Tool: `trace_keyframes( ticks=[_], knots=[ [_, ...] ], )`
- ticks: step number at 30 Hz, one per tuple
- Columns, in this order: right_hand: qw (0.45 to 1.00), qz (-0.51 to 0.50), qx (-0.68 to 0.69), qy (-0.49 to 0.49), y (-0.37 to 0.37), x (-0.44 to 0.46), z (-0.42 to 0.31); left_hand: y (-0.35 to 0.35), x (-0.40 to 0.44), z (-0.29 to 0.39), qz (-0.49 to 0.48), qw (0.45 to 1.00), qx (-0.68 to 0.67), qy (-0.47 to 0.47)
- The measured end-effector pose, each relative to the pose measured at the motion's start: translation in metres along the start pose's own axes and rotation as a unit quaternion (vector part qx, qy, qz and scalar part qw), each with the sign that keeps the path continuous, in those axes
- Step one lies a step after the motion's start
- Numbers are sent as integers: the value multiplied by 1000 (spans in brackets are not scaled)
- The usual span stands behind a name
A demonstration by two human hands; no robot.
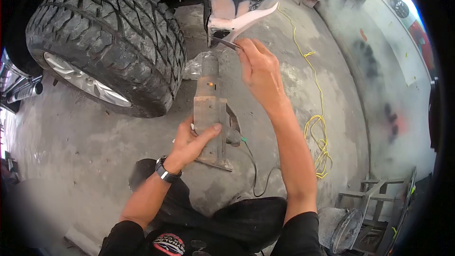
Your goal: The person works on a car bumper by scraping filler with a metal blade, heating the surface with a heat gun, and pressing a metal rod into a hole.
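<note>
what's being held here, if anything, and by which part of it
The right grip pinches a thin dark strip by its near end. The left grip is on the metal stand around its middle; whether it's firmly held can't be told.

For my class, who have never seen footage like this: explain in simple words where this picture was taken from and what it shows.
There is no robot: a camera on someone's head looks down at their bare hands. The right hand pinches a thin flat tool near a patched vehicle panel. The left hand has its thumb across a worn piece of equipment. A big tyre stands nearby, and a yellow cord lies on the floor.
</note>
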State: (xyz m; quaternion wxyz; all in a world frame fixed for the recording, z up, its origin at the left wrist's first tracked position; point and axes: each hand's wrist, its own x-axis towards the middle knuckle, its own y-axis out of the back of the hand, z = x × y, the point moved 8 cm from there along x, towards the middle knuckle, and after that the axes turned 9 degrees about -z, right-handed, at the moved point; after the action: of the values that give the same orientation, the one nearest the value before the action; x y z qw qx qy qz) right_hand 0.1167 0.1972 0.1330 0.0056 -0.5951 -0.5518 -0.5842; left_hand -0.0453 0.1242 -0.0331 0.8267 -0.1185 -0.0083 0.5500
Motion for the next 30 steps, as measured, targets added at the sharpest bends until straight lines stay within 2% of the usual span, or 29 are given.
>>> trace_keyframes(
  ticks=[4, 7, 10, 13, 16, 19, 22, 25, 30],
  knots=[
    [999, 5, -17, -30, 22, 4, 6, 5, 0, -3, 7, 1000, 9, -12],
    [999, 0, -48, 13, 21, 5, 9, 2, 1, 0, 4, 1000, 4, -14],
    [991, -65, -110, 34, 0, 5, 7, -1, 2, 2, 1, 1000, -4, -11],
    [997, -13, -80, 12, 13, 4, 3, 0, 2, 2, 3, 1000, -4, -17],
    [996, -6, -86, 1, 11, 3, 8, 0, 1, 0, 10, 1000, 11, -19],
    [987, -77, -141, 19, -11, -2, 10, -2, 3, -1, 13, 1000, 25, -13],
    [995, -27, -99, 3, -1, -3, 12, 1, 2, -1, 21, 1000, 17, -11],
    [984, -80, -155, 32, -28, -8, 12, -1, 2, -5, 9, 1000, 13, 4],
    [987, -56, -150, 30, -35, -10, 12, 5, 1, -5, 25, 1000, 15, 2]
  ],
)
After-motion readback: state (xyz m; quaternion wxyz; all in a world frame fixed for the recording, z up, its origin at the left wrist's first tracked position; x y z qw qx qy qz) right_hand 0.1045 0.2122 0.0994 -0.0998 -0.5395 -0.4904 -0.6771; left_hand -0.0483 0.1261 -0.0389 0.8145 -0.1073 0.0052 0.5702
